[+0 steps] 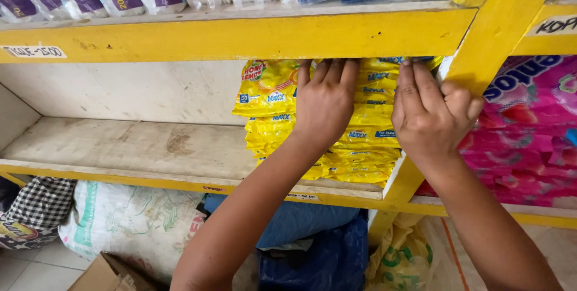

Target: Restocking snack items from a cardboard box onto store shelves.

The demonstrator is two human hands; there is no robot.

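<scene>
From the head view, the left hand (324, 102) is laid flat, fingers together, against the front of a stack of yellow sachet packs (366, 147), while the right hand (430, 114) is pressed on the same stack's right edge, fingers curled; nothing is seen to be gripped by either. The stack is kept under both palms, hard against the yellow upright (481, 39) to the right of the right hand. The packs are glossy, thin and slippery, piled unevenly, so a slide forward off the shelf board (120, 147) could be caused if pressure is eased or applied off-centre. The board, left of the left hand, is worn, dusty wood. Pink packs (529, 129) are stacked beyond the upright.
</scene>
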